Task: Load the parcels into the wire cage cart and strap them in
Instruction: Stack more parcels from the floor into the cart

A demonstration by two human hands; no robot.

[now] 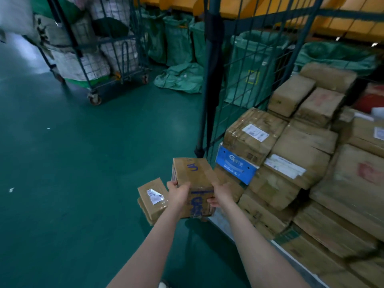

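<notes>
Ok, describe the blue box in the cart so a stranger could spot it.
Start at the wire cage cart on the right. At its near left corner, under a taped brown box, sits the blue box. Only it has a blue face with white print.

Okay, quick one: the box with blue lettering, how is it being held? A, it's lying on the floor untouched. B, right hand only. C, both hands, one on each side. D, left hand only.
C: the left hand and right hand grip opposite sides of the box.
</notes>
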